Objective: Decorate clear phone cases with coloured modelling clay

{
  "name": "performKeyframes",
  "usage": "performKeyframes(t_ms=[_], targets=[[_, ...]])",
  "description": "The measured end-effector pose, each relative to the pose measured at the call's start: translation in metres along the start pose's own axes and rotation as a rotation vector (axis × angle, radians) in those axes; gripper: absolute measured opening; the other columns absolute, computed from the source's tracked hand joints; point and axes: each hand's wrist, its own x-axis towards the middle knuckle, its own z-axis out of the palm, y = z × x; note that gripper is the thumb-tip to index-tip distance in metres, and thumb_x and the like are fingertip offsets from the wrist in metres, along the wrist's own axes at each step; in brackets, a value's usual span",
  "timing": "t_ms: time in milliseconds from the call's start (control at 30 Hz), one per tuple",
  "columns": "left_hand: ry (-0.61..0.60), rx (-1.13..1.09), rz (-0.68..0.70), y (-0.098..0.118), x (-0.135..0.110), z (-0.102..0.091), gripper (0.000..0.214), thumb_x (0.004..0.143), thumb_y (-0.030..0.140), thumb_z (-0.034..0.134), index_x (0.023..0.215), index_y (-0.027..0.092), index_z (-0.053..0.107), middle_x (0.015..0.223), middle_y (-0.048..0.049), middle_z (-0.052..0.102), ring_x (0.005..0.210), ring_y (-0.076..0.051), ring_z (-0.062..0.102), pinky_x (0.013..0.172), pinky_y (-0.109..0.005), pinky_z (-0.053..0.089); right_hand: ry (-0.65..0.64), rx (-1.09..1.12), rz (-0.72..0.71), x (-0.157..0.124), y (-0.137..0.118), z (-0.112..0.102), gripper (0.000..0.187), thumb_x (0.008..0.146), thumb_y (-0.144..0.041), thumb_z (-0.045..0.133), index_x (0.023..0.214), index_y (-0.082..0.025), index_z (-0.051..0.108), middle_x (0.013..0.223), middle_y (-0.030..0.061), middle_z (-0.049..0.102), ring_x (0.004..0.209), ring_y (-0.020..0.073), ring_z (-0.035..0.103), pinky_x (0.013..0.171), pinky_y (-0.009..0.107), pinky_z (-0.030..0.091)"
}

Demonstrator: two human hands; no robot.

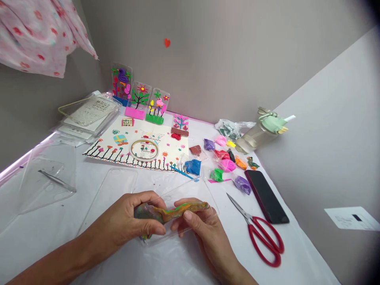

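Note:
A lump of mixed-colour modelling clay (175, 213), streaked green, orange and grey, stretches between both hands. Its thick grey-green end sits in my left hand (139, 215), fingers and thumb closed round it. The thinner end is pinched between the thumb and fingers of my right hand (204, 225). Under the hands lies a clear plastic sheet or case (208, 194), partly covered by them. Below the left fingers a small multicoloured bit of clay (146, 237) shows. Left of the hands, a clear phone case (114, 188) lies flat.
Red-handled scissors (263, 237) and a dark phone (267, 196) lie at right. Several clay packets (227, 165) sit behind them, near a bottle (258, 132). A decorated sheet (101, 152) bears a tape roll (132, 150). Tweezers (56, 181) lie left; decorated clear cases (157, 105) lean at the wall.

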Motion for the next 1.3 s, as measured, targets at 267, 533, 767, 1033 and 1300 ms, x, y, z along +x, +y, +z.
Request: performKeyframes(t_ms=[267, 533, 767, 1033, 1300], targets=[[0.022, 0.039, 0.055, -0.0040, -0.0035, 0.0061, 0.022, 0.085, 0.040, 0.067, 0.076, 0.021, 0.063, 0.066, 0.0045, 0.058, 0.063, -0.013, 0.049, 0.058, -0.024, 0.035, -0.053, -0.011, -0.004, -0.0011, 0.0028, 0.0054, 0.023, 0.086, -0.041, 0.076, 0.101, -0.023, 0.079, 0.074, 0.0037, 0.076, 0.068, 0.0161, 0.067, 0.062, 0.026, 0.050], [0.049, 0.123, 0.093, 0.0046, -0.0021, 0.0028, 0.029, 0.088, 0.048, 0.061, 0.079, 0.022, 0.071, 0.074, 0.0020, 0.066, 0.070, -0.016, 0.056, 0.065, -0.025, 0.042, -0.033, -0.041, -0.014, -0.0022, 0.0014, 0.0042, 0.022, 0.087, -0.041, 0.075, 0.098, -0.023, 0.079, 0.081, 0.0043, 0.075, 0.070, 0.0155, 0.067, 0.062, 0.025, 0.051], [0.127, 0.128, 0.077, 0.0014, -0.0041, 0.0026, 0.025, 0.085, 0.044, 0.065, 0.074, 0.022, 0.065, 0.072, 0.0027, 0.065, 0.071, -0.017, 0.057, 0.066, -0.025, 0.042, 0.007, -0.047, -0.035, -0.0011, 0.0030, 0.0025, 0.023, 0.086, -0.042, 0.075, 0.098, -0.022, 0.079, 0.079, 0.0047, 0.075, 0.071, 0.0170, 0.067, 0.062, 0.026, 0.051], [0.108, 0.148, 0.114, 0.0020, -0.0030, 0.0011, 0.031, 0.091, 0.050, 0.058, 0.081, 0.023, 0.071, 0.075, 0.0026, 0.065, 0.072, -0.016, 0.056, 0.067, -0.025, 0.040, 0.008, -0.056, -0.026, -0.0018, 0.0001, 0.0030, 0.023, 0.087, -0.043, 0.074, 0.099, -0.023, 0.079, 0.080, 0.0047, 0.076, 0.071, 0.0165, 0.067, 0.063, 0.026, 0.051], [0.123, 0.044, 0.078, 0.0013, -0.0042, 0.0064, 0.024, 0.087, 0.040, 0.066, 0.072, 0.021, 0.065, 0.066, 0.0040, 0.063, 0.064, -0.014, 0.055, 0.061, -0.024, 0.041, -0.027, -0.068, -0.008, -0.0020, 0.0026, 0.0035, 0.022, 0.086, -0.040, 0.076, 0.099, -0.024, 0.080, 0.079, 0.0038, 0.075, 0.072, 0.0155, 0.068, 0.062, 0.024, 0.051]])
